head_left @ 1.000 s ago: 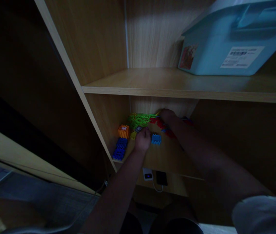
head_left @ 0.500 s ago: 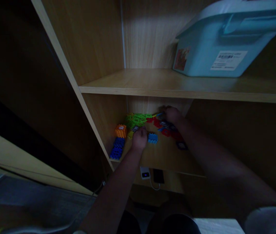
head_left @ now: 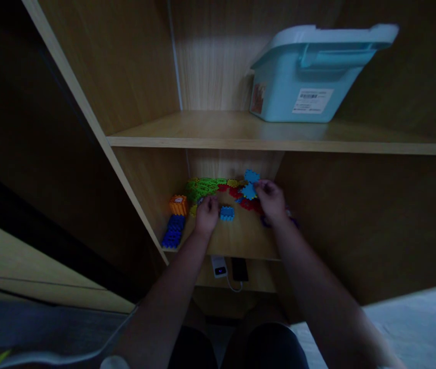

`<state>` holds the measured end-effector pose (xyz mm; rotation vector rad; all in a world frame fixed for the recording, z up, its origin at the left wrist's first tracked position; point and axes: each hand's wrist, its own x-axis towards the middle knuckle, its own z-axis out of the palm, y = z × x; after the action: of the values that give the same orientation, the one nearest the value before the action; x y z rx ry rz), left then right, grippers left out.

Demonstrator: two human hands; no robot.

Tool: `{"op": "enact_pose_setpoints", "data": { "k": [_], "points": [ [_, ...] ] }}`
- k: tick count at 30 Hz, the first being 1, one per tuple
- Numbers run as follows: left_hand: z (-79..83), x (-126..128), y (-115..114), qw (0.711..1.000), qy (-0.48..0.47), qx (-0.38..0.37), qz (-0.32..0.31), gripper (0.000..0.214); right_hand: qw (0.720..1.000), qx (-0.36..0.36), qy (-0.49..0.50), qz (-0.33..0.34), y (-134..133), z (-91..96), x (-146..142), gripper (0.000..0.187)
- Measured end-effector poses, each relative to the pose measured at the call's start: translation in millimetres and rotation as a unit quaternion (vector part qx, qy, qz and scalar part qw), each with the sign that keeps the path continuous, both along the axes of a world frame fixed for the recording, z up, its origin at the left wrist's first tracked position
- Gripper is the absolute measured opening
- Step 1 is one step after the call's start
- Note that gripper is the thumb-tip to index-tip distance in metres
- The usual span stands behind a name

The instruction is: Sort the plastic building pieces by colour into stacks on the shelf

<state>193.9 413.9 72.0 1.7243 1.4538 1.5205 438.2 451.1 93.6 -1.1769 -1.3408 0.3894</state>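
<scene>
My right hand pinches light blue toothed plastic pieces and holds them up over the back of the middle shelf. Its fingers are closed on the edge of the pair, beside red pieces. Further left, my left hand has its fingers curled together close to a heap of green toothed pieces; what it holds, if anything, is hidden. A small stack of light blue square pieces lies between my hands. Orange pieces and dark blue pieces line the left side.
A light blue storage bin with a white lid stands on the upper shelf, above my hands. Below, a white power bank is cabled to a black phone. The cabinet's left wall borders the pieces.
My right hand has come forward from the back right, raising the light blue pieces into view. My left hand stays near the green heap. The camera view has shifted.
</scene>
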Motion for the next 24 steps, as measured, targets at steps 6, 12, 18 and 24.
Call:
{"op": "enact_pose_setpoints", "data": {
  "k": [6,12,18,24],
  "points": [
    [4.2,3,-13,0.996,-0.03,0.039,-0.072,0.032,0.984,0.127,-0.12,-0.027,-37,-10.1,-18,0.02],
    [2.8,2,-20,0.979,-0.101,0.039,-0.174,0.062,0.922,0.235,-0.303,0.057,-54,-5.4,-41,0.017],
    [2.9,6,-17,0.956,-0.221,-0.017,-0.19,0.055,0.87,0.266,-0.403,0.103,-49,-17.0,-48,0.025],
    [5.8,5,-15,0.93,-0.296,-0.057,-0.21,0.038,0.87,0.239,-0.414,0.121,-47,-22.9,-47,0.033]
  ]
}}
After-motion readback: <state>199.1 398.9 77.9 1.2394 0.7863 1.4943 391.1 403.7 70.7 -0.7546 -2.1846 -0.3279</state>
